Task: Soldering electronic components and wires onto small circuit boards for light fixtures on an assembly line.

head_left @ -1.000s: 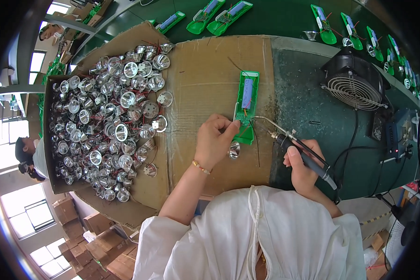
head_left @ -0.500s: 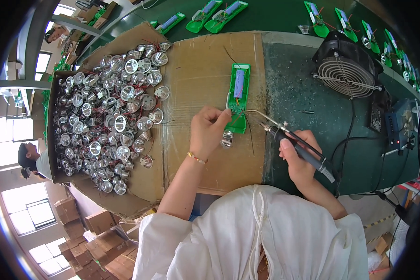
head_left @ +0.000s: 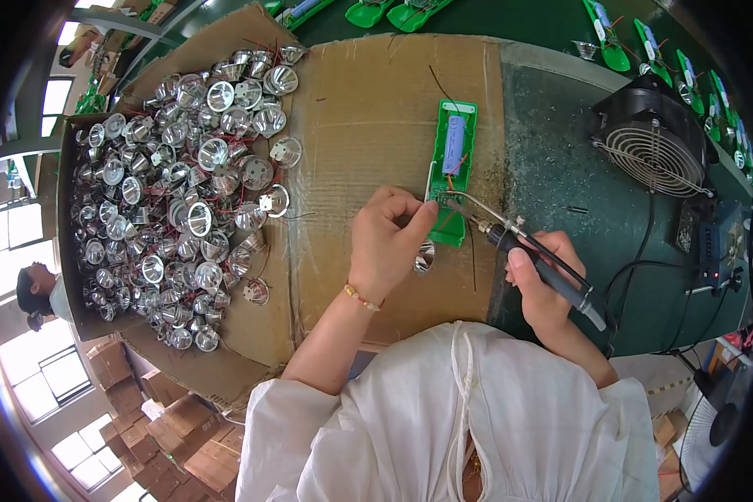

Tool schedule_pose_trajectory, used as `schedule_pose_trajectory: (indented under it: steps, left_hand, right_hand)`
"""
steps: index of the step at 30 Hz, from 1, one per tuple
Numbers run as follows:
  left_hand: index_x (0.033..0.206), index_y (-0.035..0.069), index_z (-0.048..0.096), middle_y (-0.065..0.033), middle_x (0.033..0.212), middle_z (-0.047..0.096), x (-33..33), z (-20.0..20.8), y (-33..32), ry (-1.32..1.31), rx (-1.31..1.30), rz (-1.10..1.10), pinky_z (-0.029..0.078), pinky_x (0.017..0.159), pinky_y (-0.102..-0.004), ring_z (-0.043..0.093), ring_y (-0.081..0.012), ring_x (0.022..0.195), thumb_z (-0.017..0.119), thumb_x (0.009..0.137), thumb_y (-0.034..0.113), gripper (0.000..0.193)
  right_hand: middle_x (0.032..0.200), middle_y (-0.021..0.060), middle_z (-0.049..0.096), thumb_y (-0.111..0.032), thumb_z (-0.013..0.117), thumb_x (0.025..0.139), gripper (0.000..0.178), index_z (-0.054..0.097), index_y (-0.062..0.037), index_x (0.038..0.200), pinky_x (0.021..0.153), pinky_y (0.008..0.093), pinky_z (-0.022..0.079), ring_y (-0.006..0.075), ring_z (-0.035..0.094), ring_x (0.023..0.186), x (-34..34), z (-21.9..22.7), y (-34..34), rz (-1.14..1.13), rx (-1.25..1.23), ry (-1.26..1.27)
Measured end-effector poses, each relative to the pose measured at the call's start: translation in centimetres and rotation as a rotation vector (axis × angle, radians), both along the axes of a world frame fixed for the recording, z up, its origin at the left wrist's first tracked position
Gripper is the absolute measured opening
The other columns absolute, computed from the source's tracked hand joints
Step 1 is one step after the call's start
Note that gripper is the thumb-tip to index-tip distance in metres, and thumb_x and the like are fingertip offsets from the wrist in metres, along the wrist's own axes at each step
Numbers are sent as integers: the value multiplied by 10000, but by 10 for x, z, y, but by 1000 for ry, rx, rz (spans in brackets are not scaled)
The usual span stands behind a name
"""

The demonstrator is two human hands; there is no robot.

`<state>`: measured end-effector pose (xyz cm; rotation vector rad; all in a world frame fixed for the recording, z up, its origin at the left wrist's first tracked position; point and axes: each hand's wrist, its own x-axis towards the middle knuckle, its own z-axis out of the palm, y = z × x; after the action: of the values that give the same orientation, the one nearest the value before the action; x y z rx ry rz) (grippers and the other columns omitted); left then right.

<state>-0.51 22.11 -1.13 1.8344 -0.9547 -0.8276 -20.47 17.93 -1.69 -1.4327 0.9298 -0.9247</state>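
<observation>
A green plastic lamp housing point(head_left: 452, 229) lies on the cardboard, with a blue-violet cylindrical battery point(head_left: 453, 144) and a small circuit board inside. My left hand point(head_left: 389, 238) is at its left edge by the board, thumb and forefinger pinched together; whatever they hold is too small to make out. In my right hand point(head_left: 544, 284) is a soldering iron point(head_left: 552, 280) with a thin curved metal tube along it. Its tip reaches the circuit board, close to my left fingertips. A shiny reflector cup point(head_left: 426, 256) sits beside the housing's lower end, partly behind my left hand.
A cardboard box point(head_left: 74, 226) full of reflector cups with red wires stands at left. On the right are a black fan point(head_left: 653, 142) with a wire guard and a blue control unit point(head_left: 718, 247) with cables. More green housings point(head_left: 611, 54) line the far edge.
The soldering iron's tip has come left from beside the housing onto the circuit board. My left hand stays pinched near the board. The whole view has shifted slightly.
</observation>
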Motion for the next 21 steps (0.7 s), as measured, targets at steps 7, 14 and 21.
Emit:
schedule_pose_trajectory:
  steps: [7,14,21]
  left_hand:
    - [715,-18,641,-61,741,564,3,-1,-1,-33,7,-18,399,506,-262,519,-120,559,667,776,147,178]
    - [715,-18,641,-64,741,564,3,-3,0,-11,-6,-12,396,505,-261,515,-121,558,664,775,143,173]
    - [719,-28,633,-55,728,549,3,-4,1,-14,-5,-1,390,503,-260,500,-108,542,660,778,137,178]
  right_hand:
    - [722,94,537,-48,590,824,146,481,23,889,502,229,452,106,531,551,-4,0,2,-9,-43,-38]
    - [726,105,534,-25,561,834,130,470,33,906,514,239,453,115,527,562,-7,1,1,15,-87,-23]
    - [698,102,537,-23,557,837,121,473,30,906,506,227,441,112,519,549,-10,1,0,-50,-49,-88]
